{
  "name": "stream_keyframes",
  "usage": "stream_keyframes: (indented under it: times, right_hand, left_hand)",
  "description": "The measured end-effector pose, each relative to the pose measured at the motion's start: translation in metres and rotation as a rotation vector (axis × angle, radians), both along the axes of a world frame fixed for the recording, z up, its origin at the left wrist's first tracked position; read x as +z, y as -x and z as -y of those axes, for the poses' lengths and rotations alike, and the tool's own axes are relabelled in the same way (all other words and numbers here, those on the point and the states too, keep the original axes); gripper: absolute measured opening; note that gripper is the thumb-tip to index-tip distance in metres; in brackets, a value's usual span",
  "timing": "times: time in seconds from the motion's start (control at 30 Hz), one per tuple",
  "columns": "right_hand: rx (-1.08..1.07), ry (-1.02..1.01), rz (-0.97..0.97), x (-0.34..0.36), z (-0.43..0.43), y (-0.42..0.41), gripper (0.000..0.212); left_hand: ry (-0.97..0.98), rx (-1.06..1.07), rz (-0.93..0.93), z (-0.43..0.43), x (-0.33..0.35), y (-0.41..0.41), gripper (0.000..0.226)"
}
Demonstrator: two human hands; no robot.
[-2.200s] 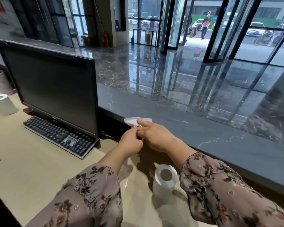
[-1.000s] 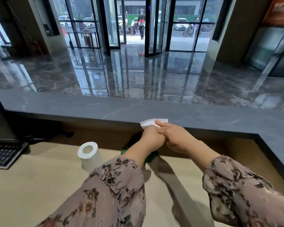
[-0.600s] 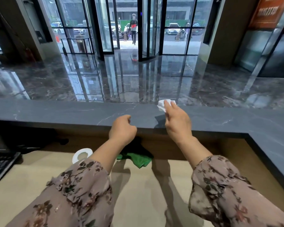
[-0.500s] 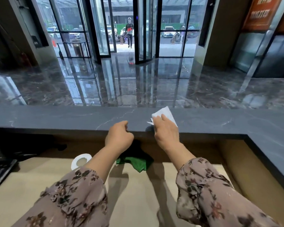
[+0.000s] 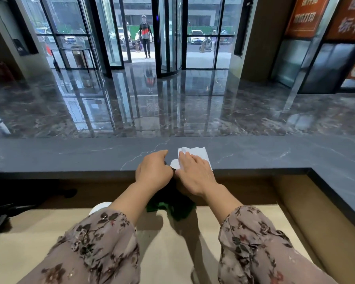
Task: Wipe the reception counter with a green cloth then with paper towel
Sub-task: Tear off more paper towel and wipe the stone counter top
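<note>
Setting: building lobby, reception area. Evidence: raised dark stone counter (image 5: 70, 154) over a lower beige desk (image 5: 39, 232); polished marble floor (image 5: 193, 111); glass revolving door (image 5: 168, 37) to the street; orange signs (image 5: 305, 15); parked cars (image 5: 195, 36) outside.

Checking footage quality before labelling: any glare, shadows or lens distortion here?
Head view: the glossy lobby floor reflects bright door glare; wide-angle distortion tilts the door frames outward; arms shadow the green cloth and desk; the paper towel under the right hand is sharp.
</note>
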State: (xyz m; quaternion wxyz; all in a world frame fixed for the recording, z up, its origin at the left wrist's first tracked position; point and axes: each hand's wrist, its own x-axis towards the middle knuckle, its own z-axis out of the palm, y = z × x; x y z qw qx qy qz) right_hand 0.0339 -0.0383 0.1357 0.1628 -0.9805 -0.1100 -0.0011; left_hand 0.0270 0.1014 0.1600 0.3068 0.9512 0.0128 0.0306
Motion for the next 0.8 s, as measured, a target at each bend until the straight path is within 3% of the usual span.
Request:
stream_keyframes:
  times: [0.07,0.23,0.63,0.8]
  right_hand:
    - [-0.021,-0.06,-0.036,0.011,0.005,-0.006,0.056]
    - [-0.024,0.155,-0.139,0.001,0.0,-0.019,0.057]
    - [-0.085,0.19,-0.064,-0.013,-0.007,-0.03,0.059]
    - [-0.088,0.248,0.069,-0.011,-0.007,-0.036,0.052]
  left_hand:
    - [-0.004,-0.002,-0.017,0.001,-0.002,-0.005,0.063]
    - [-0.032,0.013,-0.02,-0.001,-0.005,-0.015,0.059]
    - [-0.058,0.033,-0.013,-0.005,-0.012,-0.029,0.061]
    - [-0.079,0.027,0.015,-0.006,-0.011,-0.029,0.042]
